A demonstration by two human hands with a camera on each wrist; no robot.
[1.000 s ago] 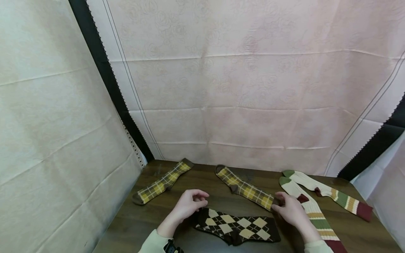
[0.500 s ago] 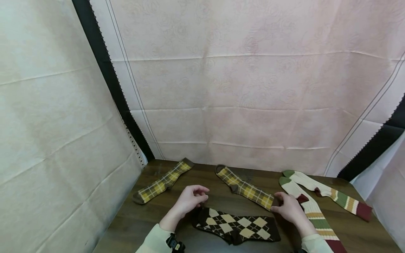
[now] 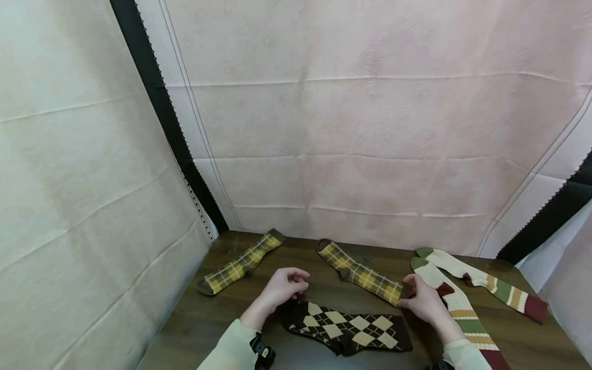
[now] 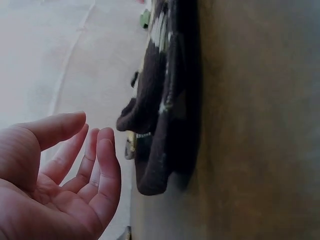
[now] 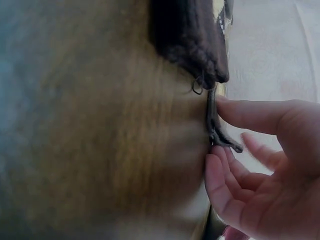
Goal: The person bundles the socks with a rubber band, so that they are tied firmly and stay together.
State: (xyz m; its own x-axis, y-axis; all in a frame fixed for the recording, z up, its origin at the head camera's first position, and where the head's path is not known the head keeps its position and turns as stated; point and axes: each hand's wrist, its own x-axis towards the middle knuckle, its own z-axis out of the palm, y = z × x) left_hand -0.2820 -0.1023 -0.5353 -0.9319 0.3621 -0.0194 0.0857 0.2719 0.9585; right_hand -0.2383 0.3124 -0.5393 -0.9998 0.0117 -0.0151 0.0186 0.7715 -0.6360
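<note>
A black argyle sock bundle (image 3: pixel 347 329) with cream diamonds lies in front of me, its layers stacked. Just past its left end hovers my left hand (image 3: pixel 282 292), fingers loosely bent and holding nothing; the left wrist view shows a gap between the fingertips and the dark sock end (image 4: pixel 155 170). My right hand (image 3: pixel 424 302) is at the cuff of a yellow plaid sock (image 3: pixel 365 277), which lies flat and slanted. In the right wrist view the thumb and fingers curl about the dark cuff (image 5: pixel 216 127), whose edge bends up between them.
Another yellow plaid sock (image 3: pixel 242 263) lies at the far left of the wooden table (image 3: pixel 185 334). Two cream socks, a nearer striped one (image 3: pixel 462 308) and a farther striped one (image 3: pixel 495 285), lie at the right. Cloth walls (image 3: pixel 351 154) stand behind and at the sides.
My left hand has risen slightly away from the argyle socks, and its wrist has moved a little to the right. The right hand stays at the plaid cuff. The head view shifts slightly.
</note>
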